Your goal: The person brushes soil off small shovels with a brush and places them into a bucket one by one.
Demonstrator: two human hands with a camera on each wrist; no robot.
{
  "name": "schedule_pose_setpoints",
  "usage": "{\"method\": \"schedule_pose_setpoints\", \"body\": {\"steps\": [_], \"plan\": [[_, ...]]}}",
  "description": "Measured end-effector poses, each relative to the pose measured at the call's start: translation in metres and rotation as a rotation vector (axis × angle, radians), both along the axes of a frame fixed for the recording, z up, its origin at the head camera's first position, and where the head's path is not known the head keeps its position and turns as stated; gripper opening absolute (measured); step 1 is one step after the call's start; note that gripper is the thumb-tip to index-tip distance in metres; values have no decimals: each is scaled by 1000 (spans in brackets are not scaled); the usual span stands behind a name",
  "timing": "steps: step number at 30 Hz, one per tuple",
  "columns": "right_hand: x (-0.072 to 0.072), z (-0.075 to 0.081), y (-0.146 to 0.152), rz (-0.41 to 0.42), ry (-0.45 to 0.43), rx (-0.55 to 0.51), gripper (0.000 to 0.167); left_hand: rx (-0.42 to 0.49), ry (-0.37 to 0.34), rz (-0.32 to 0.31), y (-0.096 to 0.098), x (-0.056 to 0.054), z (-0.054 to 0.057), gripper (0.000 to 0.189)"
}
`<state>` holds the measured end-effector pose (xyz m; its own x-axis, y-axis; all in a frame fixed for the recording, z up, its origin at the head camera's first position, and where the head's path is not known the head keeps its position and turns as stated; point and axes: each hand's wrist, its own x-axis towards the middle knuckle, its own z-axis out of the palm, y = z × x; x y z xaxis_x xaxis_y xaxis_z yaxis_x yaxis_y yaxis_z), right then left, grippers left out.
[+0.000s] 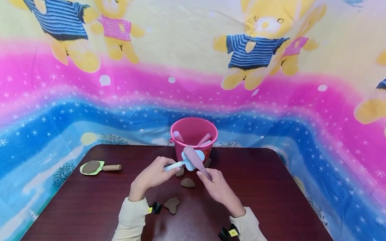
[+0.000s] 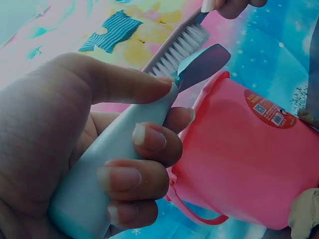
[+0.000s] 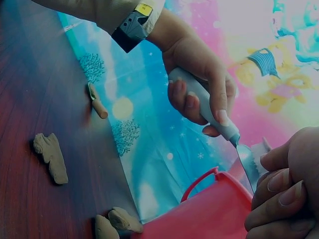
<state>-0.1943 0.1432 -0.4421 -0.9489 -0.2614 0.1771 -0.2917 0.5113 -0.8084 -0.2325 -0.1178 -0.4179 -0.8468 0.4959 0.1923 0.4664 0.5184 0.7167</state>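
My left hand point(image 1: 152, 175) grips the pale blue handle of a small trowel point(image 2: 119, 134), thumb along its neck. In my right hand point(image 1: 221, 189) is a pink-backed brush point(image 1: 194, 158); its white bristles face the trowel's light blue blade. Bristles and blade overlap in the left wrist view, in front of a pink bucket point(image 1: 178, 149). From the right wrist, the fingers of my right hand hide most of the brush. Below the hands lie brown clay-like lumps, one rounded lump point(image 1: 188, 183) and one irregular piece point(image 1: 172, 205).
Pink handles point(image 1: 178, 136) lean inside the bucket, with more brown lumps point(image 3: 122, 219) by its base. On the left of the dark table point(image 1: 241, 214), a green trowel point(image 1: 101, 164) with a wooden handle bears a brown lump point(image 1: 91, 166). A printed cloth point(image 1: 150, 90) hangs behind.
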Motion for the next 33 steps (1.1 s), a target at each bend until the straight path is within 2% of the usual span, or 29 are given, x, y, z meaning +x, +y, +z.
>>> {"method": "schedule_pose_setpoints", "body": {"steps": [16,33], "plan": [[-7,1,9,-52,-10,-13,40,31,-32,16,-8,-2,0,12],[-5,4,15,-92,-21,20,30,33,-66,35,-10,-2,-1,13]]}}
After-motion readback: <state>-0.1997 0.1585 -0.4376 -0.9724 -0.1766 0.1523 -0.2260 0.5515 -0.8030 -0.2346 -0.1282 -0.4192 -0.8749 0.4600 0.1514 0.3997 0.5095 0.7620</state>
